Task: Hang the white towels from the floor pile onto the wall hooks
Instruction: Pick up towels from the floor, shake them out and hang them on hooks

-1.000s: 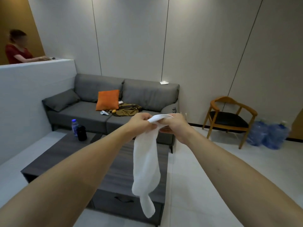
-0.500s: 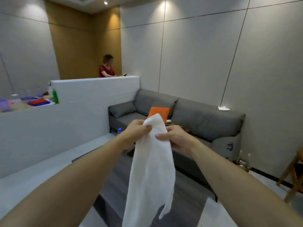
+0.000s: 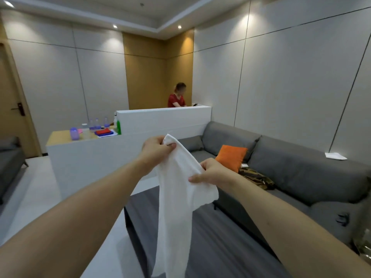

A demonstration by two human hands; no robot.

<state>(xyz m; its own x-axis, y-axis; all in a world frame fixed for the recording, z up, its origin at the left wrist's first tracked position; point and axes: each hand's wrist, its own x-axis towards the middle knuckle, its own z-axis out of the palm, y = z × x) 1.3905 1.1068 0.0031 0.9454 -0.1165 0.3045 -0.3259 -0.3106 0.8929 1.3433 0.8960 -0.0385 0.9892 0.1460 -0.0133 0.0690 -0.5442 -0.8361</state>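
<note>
White cloth, a single towel (image 3: 176, 197), hangs in mid-air between two outstretched bare arms, held up at chest height in front of the person. The left hand (image 3: 155, 150) pinches the towel's top corner between thumb and curled fingers; this corner is the highest part of the cloth. The right hand (image 3: 213, 173), lower than the left and to its right, grips the towel's upper edge, thumb laid over the fabric and fingers closed behind it. Between the two hands the edge runs in a taut downward slope. Below the hands the towel falls in loose folds, its lower end passing out of the bottom of the view, with one short flap hanging just under the right hand.

Beneath the hands lies a dark grey low table (image 3: 220, 237). Right of the right hand, a grey sofa (image 3: 301, 177) stands against the panelled wall; on it, just beyond the right hand, rest an orange cushion (image 3: 230, 157) and a crumpled camouflage-patterned cloth (image 3: 257, 177). A folded white cloth (image 3: 335, 156) sits on the sofa's back, well to the right. Beyond the left hand stands a white partition (image 3: 160, 121) with a counter (image 3: 60, 135) to its left, carrying bottles and folded coloured cloths. A person in a red top (image 3: 176, 99) is seated behind the partition. No wall hooks can be made out.
</note>
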